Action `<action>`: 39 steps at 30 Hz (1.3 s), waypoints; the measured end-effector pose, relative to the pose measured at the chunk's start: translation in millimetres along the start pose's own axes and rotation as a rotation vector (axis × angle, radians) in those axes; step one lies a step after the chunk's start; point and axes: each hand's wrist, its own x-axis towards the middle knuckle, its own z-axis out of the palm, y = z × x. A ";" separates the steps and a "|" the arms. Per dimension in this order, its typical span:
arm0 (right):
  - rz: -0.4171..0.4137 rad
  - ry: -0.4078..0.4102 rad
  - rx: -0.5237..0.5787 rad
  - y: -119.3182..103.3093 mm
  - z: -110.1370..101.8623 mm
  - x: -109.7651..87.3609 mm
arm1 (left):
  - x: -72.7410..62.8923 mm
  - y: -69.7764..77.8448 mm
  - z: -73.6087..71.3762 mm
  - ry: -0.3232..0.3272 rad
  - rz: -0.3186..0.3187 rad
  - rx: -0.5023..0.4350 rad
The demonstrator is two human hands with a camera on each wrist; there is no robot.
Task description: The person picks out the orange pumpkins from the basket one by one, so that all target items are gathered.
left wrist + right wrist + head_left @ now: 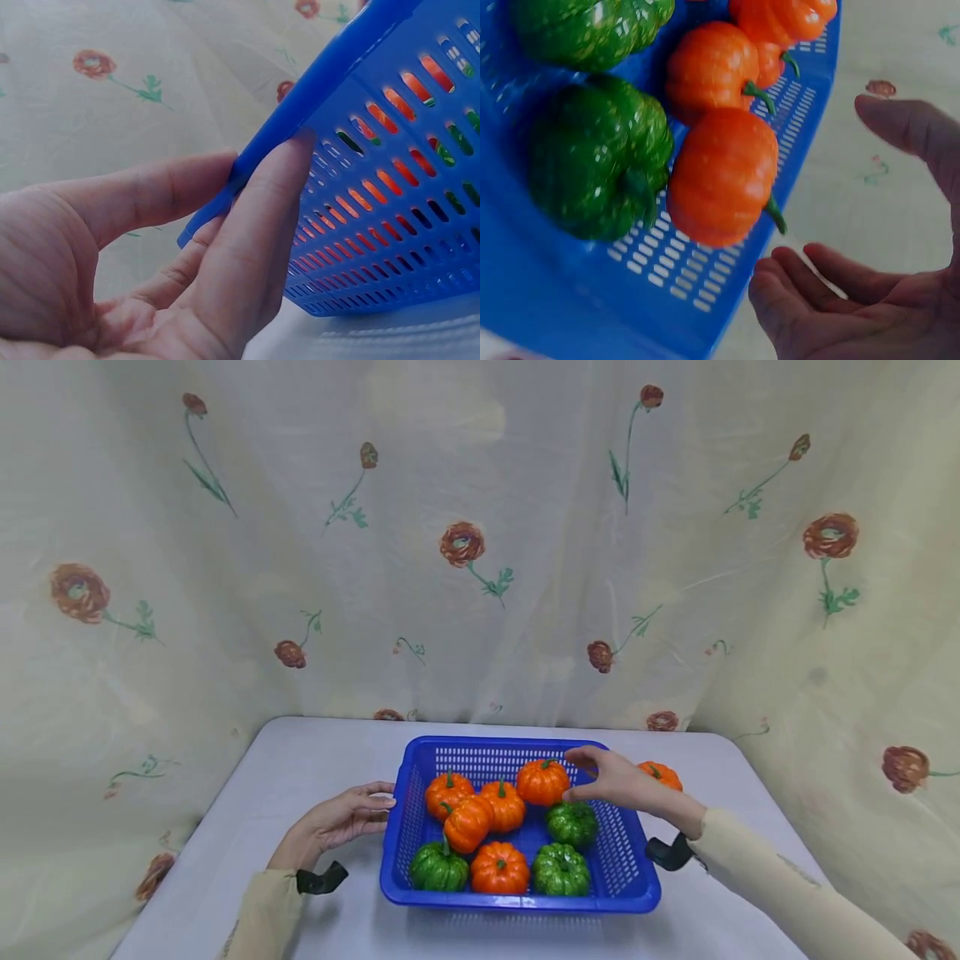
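A blue plastic basket (517, 902) holds several small orange pumpkins (500, 867) and three green pumpkins (561, 870). My left hand (341, 818) pinches the basket's left rim, thumb on one side and fingers on the other, as the left wrist view shows. Over the basket's back right part hovers my right hand (618, 779), thumb and fingers spread apart with nothing between them. Nearest to it inside the basket is an orange pumpkin (724, 178) with a green stem, beside a dark green pumpkin (596, 157).
Outside the basket, another orange pumpkin (662, 774) lies on the white table (315, 756), partly hidden behind my right hand. A flower-patterned curtain (525, 610) hangs behind the table and along both sides.
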 end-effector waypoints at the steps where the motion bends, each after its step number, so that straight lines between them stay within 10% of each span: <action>1: 0.004 0.004 -0.009 -0.7 1.9 2.3 | 0.6 0.0 0.4 -0.001 0.002 0.002; 22: 0.263 0.110 0.016 21.8 35.8 37.2 | 5.3 1.7 6.4 -0.012 -0.003 0.006; 39: 0.137 0.028 0.115 14.7 20.6 17.7 | 1.2 -1.6 -1.5 -0.002 0.005 0.003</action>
